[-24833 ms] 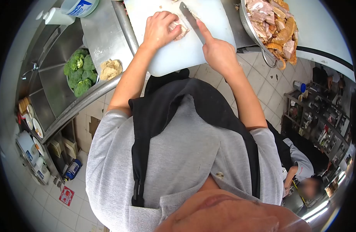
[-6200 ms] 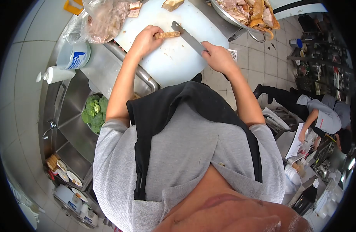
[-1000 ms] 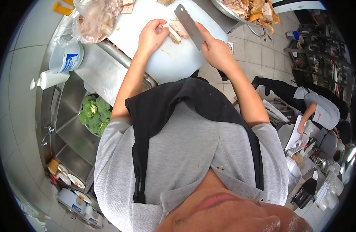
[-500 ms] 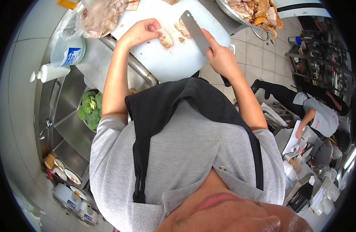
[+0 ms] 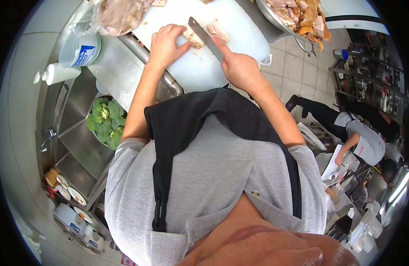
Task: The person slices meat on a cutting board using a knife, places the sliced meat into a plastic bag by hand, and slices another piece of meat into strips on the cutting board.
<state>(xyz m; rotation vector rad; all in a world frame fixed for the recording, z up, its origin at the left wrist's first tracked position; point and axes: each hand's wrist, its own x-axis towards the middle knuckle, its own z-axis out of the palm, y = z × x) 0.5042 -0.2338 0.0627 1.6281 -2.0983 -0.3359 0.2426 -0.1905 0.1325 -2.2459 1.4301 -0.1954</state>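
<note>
My right hand (image 5: 241, 66) grips a cleaver (image 5: 205, 39), its index finger stretched along the blade. The handle is hidden in my palm. On the white cutting board (image 5: 197, 75), my left hand (image 5: 167, 46) holds a pale piece of cooked meat (image 5: 193, 39) between fingertips and thumb. The blade stands right beside this piece, on its right; I cannot tell whether it is cutting in. Across the blade lies another slice of meat (image 5: 218, 30) with a pale surface.
A metal bowl (image 5: 275, 17) heaped with cooked meat stands at the upper right. A plastic bag of meat (image 5: 118, 17) lies at the upper left, near a plastic tub (image 5: 82, 51) and white bottle (image 5: 60, 74). Broccoli (image 5: 106, 119) sits by the sink (image 5: 78, 133). A co-worker (image 5: 364, 137) is at the right.
The cleaver has moved left, from beside the right-hand slice to beside the piece at my left hand. My left hand has gone from pinching the meat to resting lower against it.
</note>
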